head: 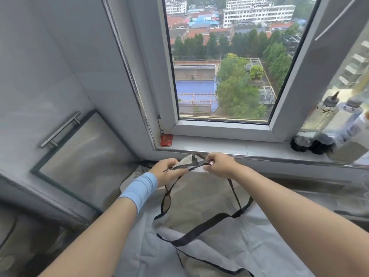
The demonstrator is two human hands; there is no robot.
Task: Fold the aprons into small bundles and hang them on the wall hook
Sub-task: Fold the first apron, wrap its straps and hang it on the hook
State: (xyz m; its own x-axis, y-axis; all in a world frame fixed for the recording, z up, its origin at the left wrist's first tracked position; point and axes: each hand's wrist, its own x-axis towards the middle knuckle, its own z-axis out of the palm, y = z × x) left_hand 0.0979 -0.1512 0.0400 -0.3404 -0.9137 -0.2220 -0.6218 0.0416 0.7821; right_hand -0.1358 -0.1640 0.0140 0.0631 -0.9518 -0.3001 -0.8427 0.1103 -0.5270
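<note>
A pale grey apron (pixel 203 200) with black trim lies spread over the counter below the window. Its top edge is lifted just under the sill, with black straps (pixel 233 191) hanging down from it in loops. My left hand (pixel 168 170), with a light blue band on the wrist, pinches the left end of that raised edge. My right hand (pixel 219 163) grips the right end, and the black trim is stretched taut between the two hands. More pale cloth with black edging (pixel 199 254) lies nearer me. No wall hook is in view.
A window (pixel 223 62) stands straight ahead, with a tiled sill (pixel 229 145) carrying a small red packet (pixel 166 140) at its left end. Several bottles (pixel 327 122) crowd the sill at the right. A cabinet door with a metal bar handle (pixel 60 129) is at the left.
</note>
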